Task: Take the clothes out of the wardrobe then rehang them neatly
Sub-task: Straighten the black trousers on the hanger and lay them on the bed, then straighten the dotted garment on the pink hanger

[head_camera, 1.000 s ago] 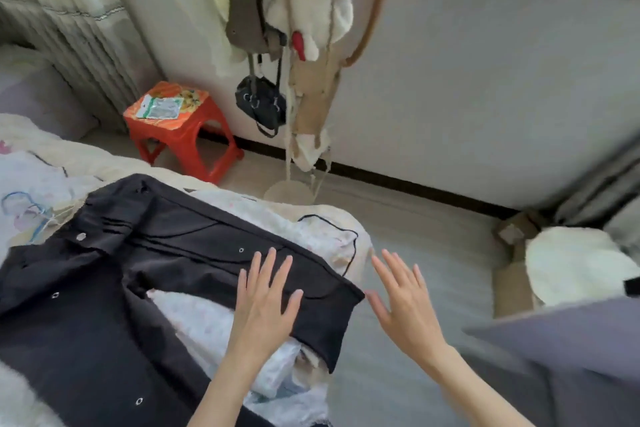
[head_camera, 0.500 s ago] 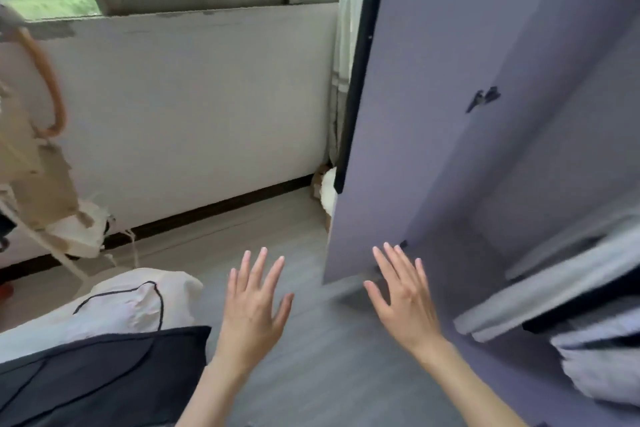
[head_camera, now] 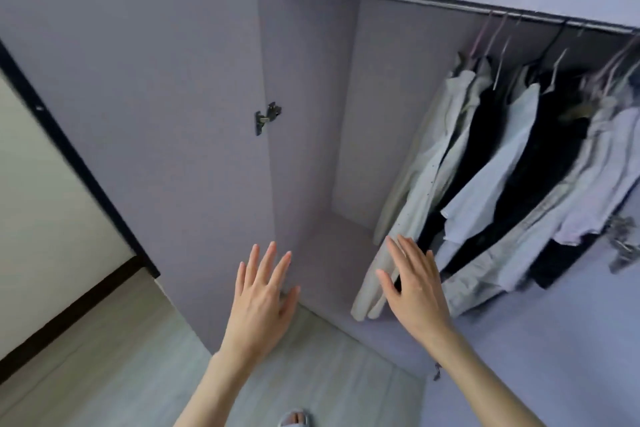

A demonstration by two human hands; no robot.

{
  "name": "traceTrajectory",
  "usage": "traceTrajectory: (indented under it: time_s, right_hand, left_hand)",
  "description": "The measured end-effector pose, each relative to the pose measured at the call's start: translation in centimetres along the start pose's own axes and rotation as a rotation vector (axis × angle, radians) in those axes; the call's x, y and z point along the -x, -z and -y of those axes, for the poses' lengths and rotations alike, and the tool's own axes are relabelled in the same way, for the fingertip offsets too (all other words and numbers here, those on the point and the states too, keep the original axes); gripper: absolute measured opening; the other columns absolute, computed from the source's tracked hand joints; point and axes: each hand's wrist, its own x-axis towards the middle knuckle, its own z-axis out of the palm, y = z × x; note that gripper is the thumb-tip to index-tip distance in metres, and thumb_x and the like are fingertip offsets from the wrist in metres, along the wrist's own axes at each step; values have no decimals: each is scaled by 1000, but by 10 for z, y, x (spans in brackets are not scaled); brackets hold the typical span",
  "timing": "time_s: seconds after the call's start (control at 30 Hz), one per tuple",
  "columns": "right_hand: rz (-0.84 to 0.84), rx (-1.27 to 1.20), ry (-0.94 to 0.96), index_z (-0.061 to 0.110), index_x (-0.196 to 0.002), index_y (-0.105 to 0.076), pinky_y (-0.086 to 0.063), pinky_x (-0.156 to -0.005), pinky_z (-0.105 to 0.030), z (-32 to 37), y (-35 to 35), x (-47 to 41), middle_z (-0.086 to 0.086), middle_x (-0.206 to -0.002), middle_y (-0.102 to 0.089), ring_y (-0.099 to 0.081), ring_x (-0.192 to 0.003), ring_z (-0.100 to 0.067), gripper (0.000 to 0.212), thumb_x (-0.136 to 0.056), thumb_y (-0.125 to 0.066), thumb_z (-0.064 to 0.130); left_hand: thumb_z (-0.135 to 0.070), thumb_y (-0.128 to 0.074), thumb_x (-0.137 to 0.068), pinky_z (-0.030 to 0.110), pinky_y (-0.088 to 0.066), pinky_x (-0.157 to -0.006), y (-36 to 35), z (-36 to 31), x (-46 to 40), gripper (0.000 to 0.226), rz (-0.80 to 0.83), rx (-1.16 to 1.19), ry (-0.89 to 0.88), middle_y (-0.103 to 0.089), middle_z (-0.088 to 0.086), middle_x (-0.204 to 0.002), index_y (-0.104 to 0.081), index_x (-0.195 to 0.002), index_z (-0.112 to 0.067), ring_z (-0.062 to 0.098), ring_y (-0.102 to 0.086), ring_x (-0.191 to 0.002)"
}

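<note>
An open lilac wardrobe (head_camera: 311, 135) fills the view. Several garments hang from a metal rail (head_camera: 450, 5) in its right half: a pale grey-green garment (head_camera: 426, 163) at the left end, then black (head_camera: 485, 135), white (head_camera: 498, 163) and lilac clothes (head_camera: 602, 184). My left hand (head_camera: 263, 298) is held up with spread straight fingers before the wardrobe's empty left half and holds nothing. With flat fingers, my right hand (head_camera: 415, 284) hovers at the hem of the pale garment; contact cannot be made out.
The wardrobe door (head_camera: 138, 114) stands open on the left with a metal hinge (head_camera: 266, 116). A pale wall with a dark skirting (head_camera: 69, 315) is further left. Light wood floor (head_camera: 121, 374) lies below, and a slippered foot (head_camera: 294, 419) shows at the bottom edge.
The view has swung right from the bed and the black shirt to the open wardrobe. Both hands stay raised and open, now in front of the hanging clothes.
</note>
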Motion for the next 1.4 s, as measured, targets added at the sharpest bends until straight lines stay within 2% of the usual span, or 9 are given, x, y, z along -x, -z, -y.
traceTrajectory:
  time_s: [0.3, 0.43, 0.57, 0.67, 0.83, 1.0, 1.1, 1.23, 1.4]
  right_hand:
    - [-92, 106, -209, 9, -137, -44, -24, -108, -43, -67, 28, -99, -12, -140, -45, -40, -132, -27, 56, -91, -30, 38]
    - [-139, 134, -230, 8, -138, -41, -17, -112, -37, -87, 44, -133, -12, -144, -39, -33, -136, -25, 45, -97, -40, 25]
    - [-195, 131, -229, 4, -134, -46, -27, -108, -36, -112, 56, -162, -15, -141, -44, -39, -132, -29, 46, -95, -36, 25]
    - [-229, 101, -211, 4, -135, -45, -35, -107, -38, -132, 63, -190, -15, -143, -41, -35, -135, -28, 44, -95, -39, 20]
    - [-228, 74, -162, 7, -141, -35, -15, -112, -24, -161, 72, -243, -7, -152, -25, -13, -142, -16, 44, -99, -40, 18]
    - [-98, 150, -82, 4, -146, -14, -6, -116, -27, -190, 61, -270, 1, -152, 10, 7, -139, -9, 61, -96, -18, 39]
    - [-171, 176, -56, -1, -141, -30, -35, -107, -35, -207, 53, -265, -7, -155, -9, -18, -141, -18, 56, -91, -23, 24]
    - [-234, 128, -54, 1, -141, -29, -47, -97, -34, -220, 51, -263, -6, -154, -13, -27, -139, -21, 53, -91, -25, 19]
    - [-277, 72, -47, 2, -141, -31, -25, -109, -21, -224, 50, -265, -3, -153, -13, -15, -139, -12, 53, -94, -24, 24]
  left_hand:
    - [-38, -31, -92, 54, -39, -101, -22, -39, -166, 50, 45, 103, -269, -44, 14, -141, -47, -133, -13, 36, -35, -133]
    - [-37, -28, -93, 49, -31, -107, -28, -79, -220, 51, 51, 159, -373, -45, 11, -140, -47, -133, -11, 33, -35, -134]
    - [-36, -26, -93, 41, -23, -109, -37, -117, -253, 52, 62, 225, -472, -45, 9, -140, -46, -133, -12, 29, -34, -135]
    - [-28, -34, -96, 35, -35, -106, -43, -140, -274, 43, 59, 328, -519, -50, 6, -134, -45, -133, -12, 22, -40, -127]
    - [-16, -40, -98, 4, -21, -95, -48, -188, -317, 42, 91, 523, -391, -45, 4, -137, -37, -139, -9, 17, -44, -125]
    - [-28, -49, -95, 10, -30, -94, -64, -225, -355, 51, 137, 539, -360, -44, 0, -136, -32, -142, -15, 15, -46, -122]
    - [-22, -56, -92, 22, -44, -89, -73, -223, -369, 48, 157, 496, -292, -49, 0, -120, -41, -137, -16, 17, -56, -102]
    - [-11, -49, -93, 23, -45, -76, -72, -223, -391, 34, 62, 418, -152, -52, 5, -113, -50, -128, -10, 20, -58, -85]
    - [-23, -44, -98, 28, -40, -60, -65, -238, -420, 23, -82, 369, -67, -54, 3, -80, -56, -105, -4, 20, -52, -68]
